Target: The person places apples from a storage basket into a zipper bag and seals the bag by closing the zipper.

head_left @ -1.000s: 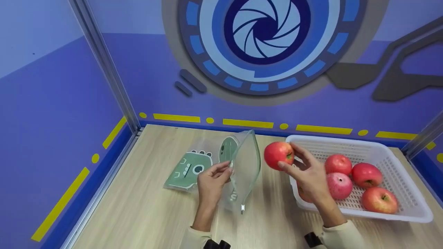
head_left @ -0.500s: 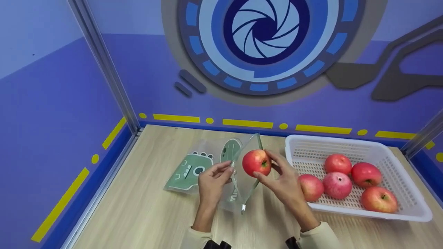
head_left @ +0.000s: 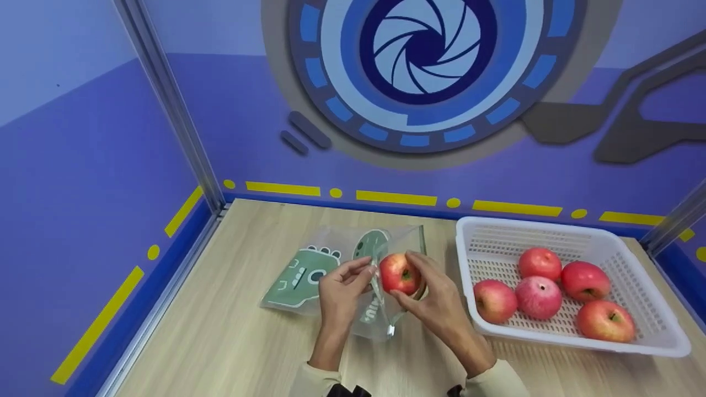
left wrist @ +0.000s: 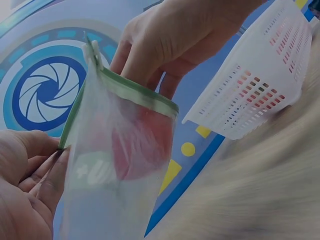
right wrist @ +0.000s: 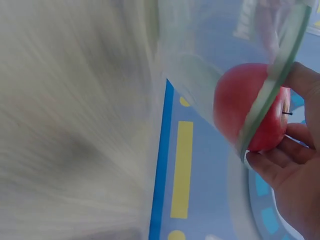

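Note:
A clear zip bag (head_left: 331,259) with green print lies on the wooden table (head_left: 220,342), its mouth lifted toward me. My left hand (head_left: 343,286) pinches the near edge of the mouth and holds it up. My right hand (head_left: 427,298) grips a red apple (head_left: 399,273) and has it partly inside the bag's mouth. In the left wrist view the apple (left wrist: 137,142) shows red through the bag (left wrist: 107,165) under the right hand (left wrist: 170,45). In the right wrist view the bag's green rim (right wrist: 270,95) crosses the apple (right wrist: 250,107).
A white perforated basket (head_left: 557,342) stands at the right with several more red apples (head_left: 539,296) in it. Blue walls close the table at the left and back. Bare wood lies at the near left.
My right hand carried the apple leftward from beside the basket down into the bag's mouth. The left hand kept its hold on the bag's edge.

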{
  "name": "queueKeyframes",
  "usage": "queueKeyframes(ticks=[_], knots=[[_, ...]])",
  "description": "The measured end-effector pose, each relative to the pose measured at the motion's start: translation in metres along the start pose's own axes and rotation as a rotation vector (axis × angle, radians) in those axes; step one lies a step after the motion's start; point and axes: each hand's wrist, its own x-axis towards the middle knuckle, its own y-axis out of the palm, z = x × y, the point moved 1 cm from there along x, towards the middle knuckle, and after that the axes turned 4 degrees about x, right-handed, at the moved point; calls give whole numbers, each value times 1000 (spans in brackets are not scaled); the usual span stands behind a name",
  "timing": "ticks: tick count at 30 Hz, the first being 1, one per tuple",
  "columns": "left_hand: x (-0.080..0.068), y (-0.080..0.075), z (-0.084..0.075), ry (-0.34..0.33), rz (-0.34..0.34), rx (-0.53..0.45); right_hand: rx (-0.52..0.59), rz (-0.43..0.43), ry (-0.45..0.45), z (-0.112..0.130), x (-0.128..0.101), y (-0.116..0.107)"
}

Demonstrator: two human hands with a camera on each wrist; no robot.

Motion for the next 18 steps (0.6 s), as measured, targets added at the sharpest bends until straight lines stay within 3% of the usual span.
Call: queueKeyframes(ticks=[10,13,18], knots=[[0,-1,0,-2,-21,-12,-10,51,43,-3,-4,8],[-2,-3,0,9,-33,-20,-48,12,-38,-3,-4,9],[-2,-6,1,25,-83,-43,-95,-144,-300,-2,-8,7]])
